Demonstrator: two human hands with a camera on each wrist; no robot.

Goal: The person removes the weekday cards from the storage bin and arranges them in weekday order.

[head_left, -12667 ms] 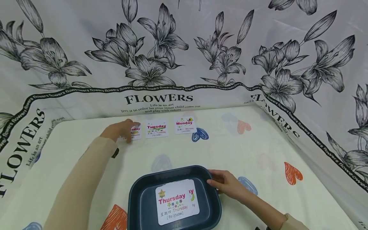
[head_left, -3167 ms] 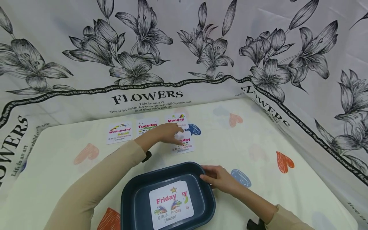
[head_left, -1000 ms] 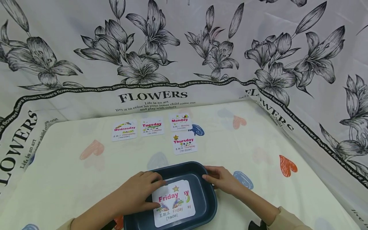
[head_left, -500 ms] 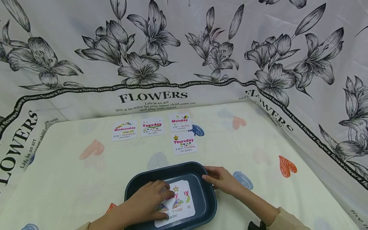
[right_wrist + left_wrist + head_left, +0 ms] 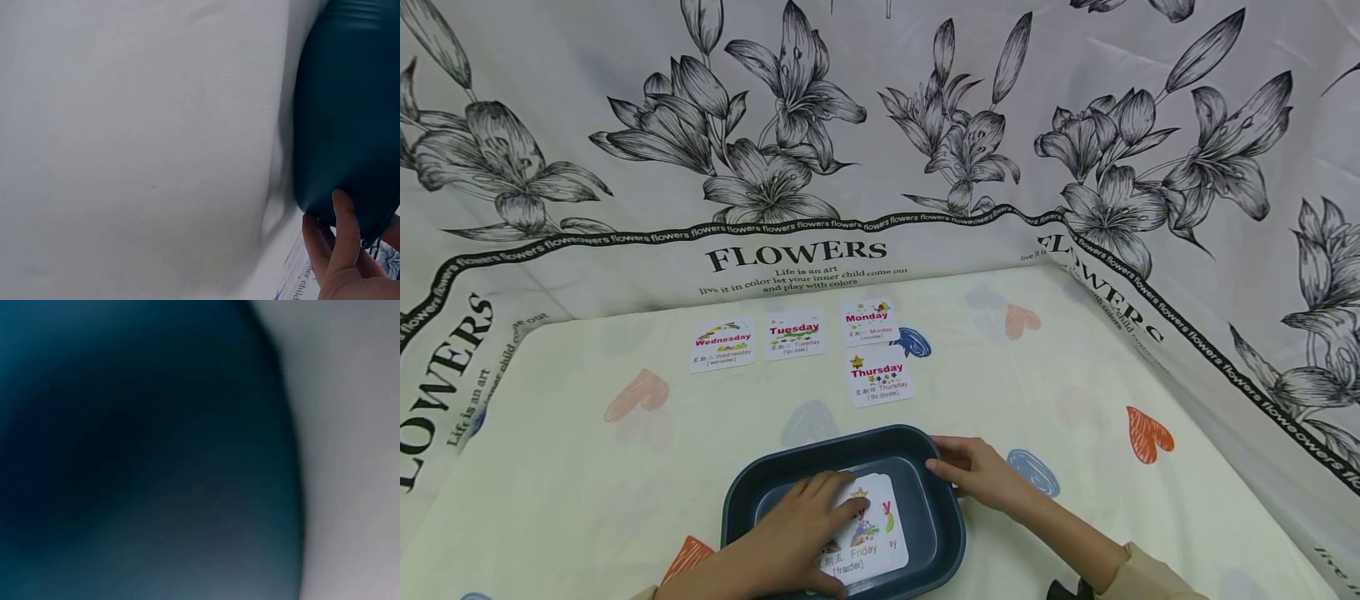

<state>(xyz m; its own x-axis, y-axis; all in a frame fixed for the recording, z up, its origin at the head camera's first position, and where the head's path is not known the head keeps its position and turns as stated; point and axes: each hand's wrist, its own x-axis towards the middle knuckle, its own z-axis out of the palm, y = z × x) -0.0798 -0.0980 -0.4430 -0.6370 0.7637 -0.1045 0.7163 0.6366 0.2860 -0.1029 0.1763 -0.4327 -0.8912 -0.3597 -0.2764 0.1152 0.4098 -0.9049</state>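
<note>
A dark blue tray point(image 5: 750, 500) stands at the near middle of the table in the head view. Inside it lies a white "Friday" card point(image 5: 868, 558) on top of another card whose right edge point(image 5: 892, 521) peeks out. Over the Friday card my left hand point(image 5: 801, 529) is spread, fingers and thumb touching it and covering its left part. My right hand point(image 5: 981, 473) grips the tray's right rim between thumb and fingers. In the right wrist view the right hand point(image 5: 350, 250) holds the tray's corner. Only a blurred blue tray wall point(image 5: 187, 425) fills the left wrist view.
Wednesday point(image 5: 722, 344), Tuesday point(image 5: 795, 335) and Monday point(image 5: 868, 322) cards lie in a row at the back of the table. Below Monday lies the Thursday card point(image 5: 882, 379). A flower-printed curtain point(image 5: 797, 183) hangs behind, and hearts pattern the pale tablecloth point(image 5: 1022, 392).
The Thursday card was laid below Monday, after Wednesday went down in the back row. My left hand came back to the tray, and the Friday card has slid slightly right. The right hand stayed.
</note>
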